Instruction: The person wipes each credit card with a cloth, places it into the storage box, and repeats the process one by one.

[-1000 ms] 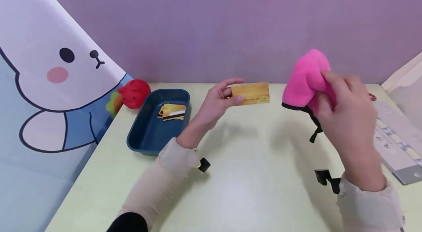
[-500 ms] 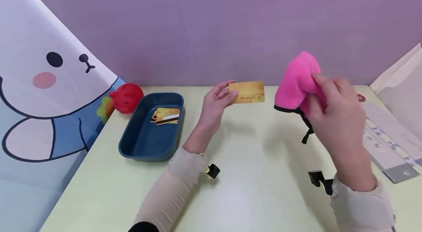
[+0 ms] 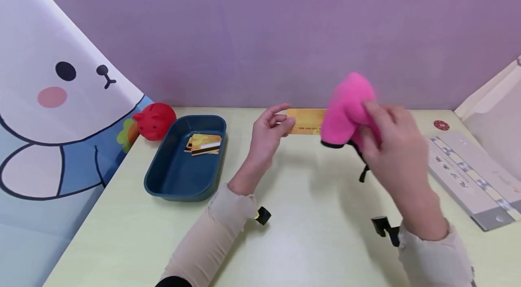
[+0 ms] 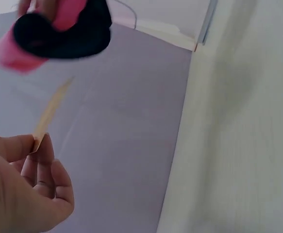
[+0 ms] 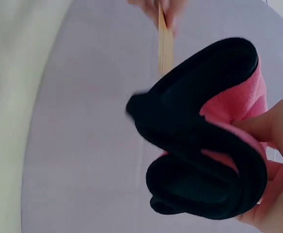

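Note:
In the head view my left hand (image 3: 266,135) pinches a gold bank card (image 3: 306,120) between thumb and fingers, held flat side toward me above the table. The left wrist view catches the card (image 4: 51,114) nearly edge-on. My right hand (image 3: 396,155) grips a soft pink fabric piece (image 3: 346,108) with black trim and a short black tab. Its exact kind is unclear. The right wrist view shows its folded black-edged opening (image 5: 194,121) and dark inside. In the head view the pink piece hides the card's right end; whether they touch cannot be told.
A blue tray (image 3: 185,187) at left holds several gold cards (image 3: 206,144). Behind it sits a red piggy bank (image 3: 154,121). On the right lie a grey flat box or folder (image 3: 474,178) and a red round chip (image 3: 441,125). A purple cloth backdrop (image 3: 260,38) stands behind the table.
My right hand has brought the pink piece left and slightly down, so it overlaps the card's end in the head view. The card has dipped a little. The view has shifted slightly.

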The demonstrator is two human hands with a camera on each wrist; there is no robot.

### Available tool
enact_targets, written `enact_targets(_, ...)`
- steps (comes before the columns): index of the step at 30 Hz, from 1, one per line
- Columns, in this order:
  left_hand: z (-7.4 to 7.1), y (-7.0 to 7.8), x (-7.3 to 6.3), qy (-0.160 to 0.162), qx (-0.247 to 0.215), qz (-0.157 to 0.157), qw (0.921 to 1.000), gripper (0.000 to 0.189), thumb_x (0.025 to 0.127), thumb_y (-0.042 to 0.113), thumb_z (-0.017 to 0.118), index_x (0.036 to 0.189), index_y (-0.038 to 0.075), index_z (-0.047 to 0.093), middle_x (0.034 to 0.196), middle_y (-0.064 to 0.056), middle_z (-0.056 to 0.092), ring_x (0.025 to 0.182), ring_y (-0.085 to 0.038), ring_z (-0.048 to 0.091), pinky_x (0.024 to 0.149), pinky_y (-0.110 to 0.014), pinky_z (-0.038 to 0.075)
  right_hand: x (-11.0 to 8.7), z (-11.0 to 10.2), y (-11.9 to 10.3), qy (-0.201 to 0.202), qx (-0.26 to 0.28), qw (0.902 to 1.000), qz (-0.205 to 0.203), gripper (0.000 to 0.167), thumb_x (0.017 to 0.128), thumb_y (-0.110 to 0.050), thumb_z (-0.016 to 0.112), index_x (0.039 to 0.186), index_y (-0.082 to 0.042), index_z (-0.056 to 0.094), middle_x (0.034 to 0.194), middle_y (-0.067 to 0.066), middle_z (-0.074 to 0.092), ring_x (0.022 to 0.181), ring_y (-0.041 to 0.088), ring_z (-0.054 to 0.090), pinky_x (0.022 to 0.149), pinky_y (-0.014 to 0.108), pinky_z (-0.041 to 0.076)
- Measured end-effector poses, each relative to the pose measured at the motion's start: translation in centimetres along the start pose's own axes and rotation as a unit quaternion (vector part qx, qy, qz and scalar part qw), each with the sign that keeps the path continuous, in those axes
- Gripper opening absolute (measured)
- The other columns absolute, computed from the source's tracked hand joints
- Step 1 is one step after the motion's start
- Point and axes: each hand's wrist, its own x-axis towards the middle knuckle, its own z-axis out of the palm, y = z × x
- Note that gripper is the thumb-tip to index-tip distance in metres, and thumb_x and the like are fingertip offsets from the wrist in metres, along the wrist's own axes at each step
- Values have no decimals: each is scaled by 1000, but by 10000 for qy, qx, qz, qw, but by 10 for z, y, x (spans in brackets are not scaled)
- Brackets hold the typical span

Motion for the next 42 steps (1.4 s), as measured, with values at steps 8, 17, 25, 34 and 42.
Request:
enact_targets(8,10,2,-16,-600,440,715,9947,32,93,-3,62,125,2,64,103,-13,67,86,-8,58,77,-22,49,-12,30,-31,-366,76,9905,-1326,31,88,-10,73,119,-7,72,97,22,66,74,38,59,59,44,50)
enact_targets(17,5,-5,-21,-747,943,-90,9927,25,96,4,62,121,7,66,89,0,57,82,-13,48,67,-24,43,-29,47,-32,-827,-91,9916,-987,36,85,-3,72,121,-10,71,92,20,61,70,35,56,52,39,46)
enact_targets(25,2,0,-10,-791,1046,-507,9901,37,93,-2,62,127,12,65,100,-8,72,77,-11,63,70,-24,49,-25,42,-15,-1202,-350,9917,-304,39,86,-4,71,124,-10,70,91,19,61,73,34,56,49,43,47)
enact_targets(34,-22,19,-1,-468,447,-693,9955,38,96,10,67,133,17,64,96,2,62,83,-13,61,77,-27,50,-14,23,19,-758,-518,9943,547,37,90,-6,63,126,-8,68,100,26,62,84,43,57,52,60,45)
enact_targets(42,-31,23,4,-291,142,-488,9983,35,98,7,63,131,17,62,94,-1,66,85,-14,62,79,-26,52,-8,11,25,-644,-435,9917,1024,39,92,-11,62,130,-10,67,104,27,61,93,44,56,62,65,44)
